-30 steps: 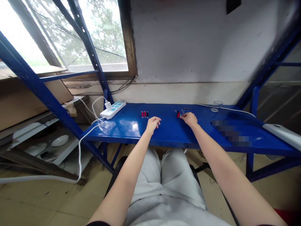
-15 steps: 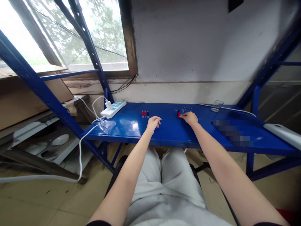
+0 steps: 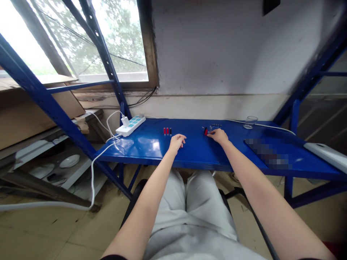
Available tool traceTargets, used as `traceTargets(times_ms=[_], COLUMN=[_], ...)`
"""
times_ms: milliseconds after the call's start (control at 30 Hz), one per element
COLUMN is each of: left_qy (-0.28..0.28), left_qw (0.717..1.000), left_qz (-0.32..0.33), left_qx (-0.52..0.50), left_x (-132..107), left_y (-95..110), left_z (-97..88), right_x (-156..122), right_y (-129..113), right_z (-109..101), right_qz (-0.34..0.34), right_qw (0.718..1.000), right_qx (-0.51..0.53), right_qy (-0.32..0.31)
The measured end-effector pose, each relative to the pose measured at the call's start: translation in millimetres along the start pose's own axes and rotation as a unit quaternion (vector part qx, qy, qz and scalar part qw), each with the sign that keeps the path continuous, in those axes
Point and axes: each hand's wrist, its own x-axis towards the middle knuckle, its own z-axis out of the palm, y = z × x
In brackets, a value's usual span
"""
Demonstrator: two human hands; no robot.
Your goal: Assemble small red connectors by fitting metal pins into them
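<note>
My left hand [image 3: 176,141] rests on the blue metal table [image 3: 151,148], fingers curled loosely, nothing visible in it. Just beyond it stand three small red and black pieces [image 3: 167,131] in a row. My right hand [image 3: 218,135] lies further right with its fingertips pinched against a small red piece [image 3: 205,131]. Behind that hand sits a cluster of several tiny dark parts [image 3: 215,126].
A white power strip [image 3: 130,125] with plugged cables lies at the table's left back. A clear glass [image 3: 249,122] stands at the back right, a white flat object [image 3: 325,152] at the far right. Blue shelf posts frame both sides; a wall is behind.
</note>
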Motion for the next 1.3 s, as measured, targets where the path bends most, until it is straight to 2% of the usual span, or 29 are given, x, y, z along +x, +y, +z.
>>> traceTargets(times_ms=[133, 267, 400, 500, 633, 800, 867, 967, 1300], left_qy=[0.038, 0.094, 0.148, 0.15, 0.128, 0.089, 0.085, 0.083, 0.084], left_qw=[0.998, 0.984, 0.946, 0.907, 0.853, 0.82, 0.814, 0.808, 0.811], left_qz=[0.02, 0.059, 0.072, 0.083, 0.101, 0.091, 0.082, 0.071, 0.042], left_qx=[0.039, 0.14, 0.279, 0.384, 0.495, 0.558, 0.569, 0.579, 0.577], left_x=[-1, 0, 1, -4, -9, -5, -2, 4, 18], left_y=[-2, -3, 2, 7, 13, 14, 13, 12, 9], left_z=[1.9, -0.9, -16.0, -31.2, -42.5, -40.9, -39.2, -37.5, -27.9], right_x=[3, -6, -27, -42, -56, -69, -74, -81, -87], right_y=[3, 3, -4, -19, -49, -84, -91, -92, -87], right_z=[-5, -20, -37, -41, -29, 4, 15, 24, 29], right_qz=[-0.036, -0.047, -0.061, -0.096, -0.174, -0.203, -0.2, -0.201, -0.207], right_qw=[0.998, 0.996, 0.997, 0.995, 0.978, 0.935, 0.92, 0.913, 0.915], right_qx=[-0.033, -0.063, -0.045, 0.009, 0.102, 0.256, 0.306, 0.332, 0.33], right_qy=[-0.028, -0.051, -0.031, 0.007, 0.055, 0.137, 0.143, 0.123, 0.102])
